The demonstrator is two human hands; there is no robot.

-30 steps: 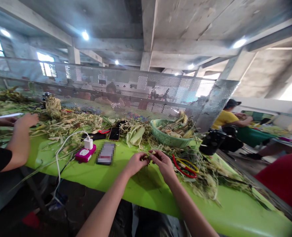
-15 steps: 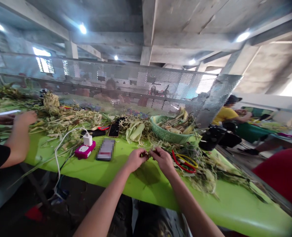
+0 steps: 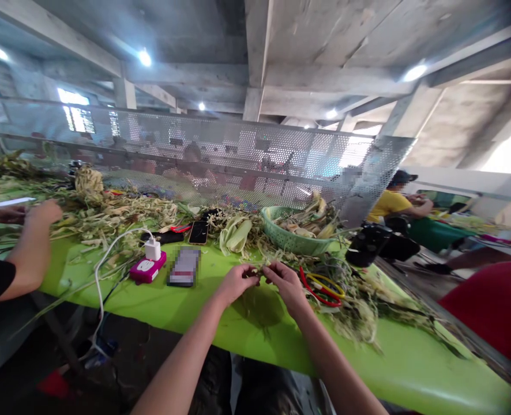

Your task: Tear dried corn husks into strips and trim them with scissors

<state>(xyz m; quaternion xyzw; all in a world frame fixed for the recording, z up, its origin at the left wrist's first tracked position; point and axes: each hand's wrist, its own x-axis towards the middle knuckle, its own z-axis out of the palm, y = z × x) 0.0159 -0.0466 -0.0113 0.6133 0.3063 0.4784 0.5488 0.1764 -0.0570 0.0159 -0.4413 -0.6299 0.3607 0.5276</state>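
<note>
From here, left hand (image 3: 238,283) and right hand (image 3: 285,280) are pinching a small plantlike piece (image 3: 259,271), fingers (image 3: 247,269) closed, near-left of the green basket (image 3: 296,244): apparently fine handwork, next move likely calling for steady grip.

Single head-worn view from close above the green table (image 3: 420,369), forward and down toward the perforated screen (image 3: 225,154).

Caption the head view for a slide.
Left hand and right hand pinch a small greenish piece above a green table, a basket of dry husks beyond.
</note>
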